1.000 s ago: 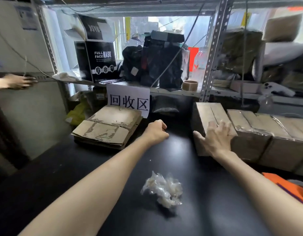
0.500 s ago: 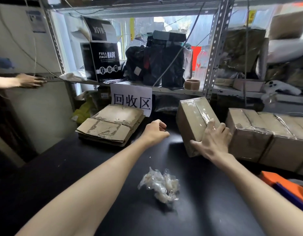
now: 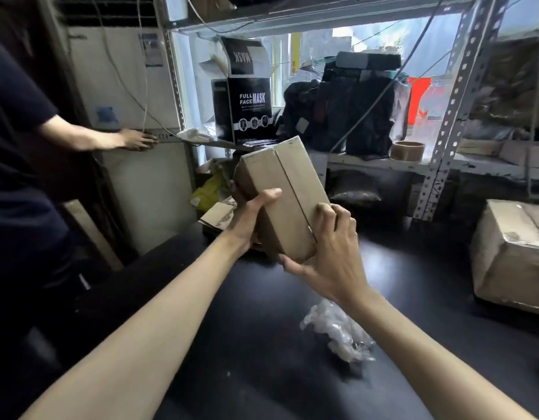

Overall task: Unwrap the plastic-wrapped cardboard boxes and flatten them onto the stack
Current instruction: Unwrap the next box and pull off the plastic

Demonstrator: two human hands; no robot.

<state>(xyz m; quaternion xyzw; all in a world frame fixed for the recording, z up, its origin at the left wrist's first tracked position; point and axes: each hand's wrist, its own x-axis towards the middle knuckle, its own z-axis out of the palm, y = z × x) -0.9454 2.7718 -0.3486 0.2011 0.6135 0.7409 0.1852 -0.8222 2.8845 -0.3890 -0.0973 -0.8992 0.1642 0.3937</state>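
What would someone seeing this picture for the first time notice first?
First comes the oblong brown cardboard box, held up mid-frame and gripped by the left hand and the right hand. Below it, a crumpled wad of clear plastic wrap lies on the black table. Behind, an open black carton printed FULL FACE MASK stands on the metal shelf.

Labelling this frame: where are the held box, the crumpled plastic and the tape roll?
held box (image 3: pixel 303 180), head view, top face.
crumpled plastic (image 3: pixel 338 331), head view, middle of wad.
tape roll (image 3: pixel 407 151), head view, outer side.
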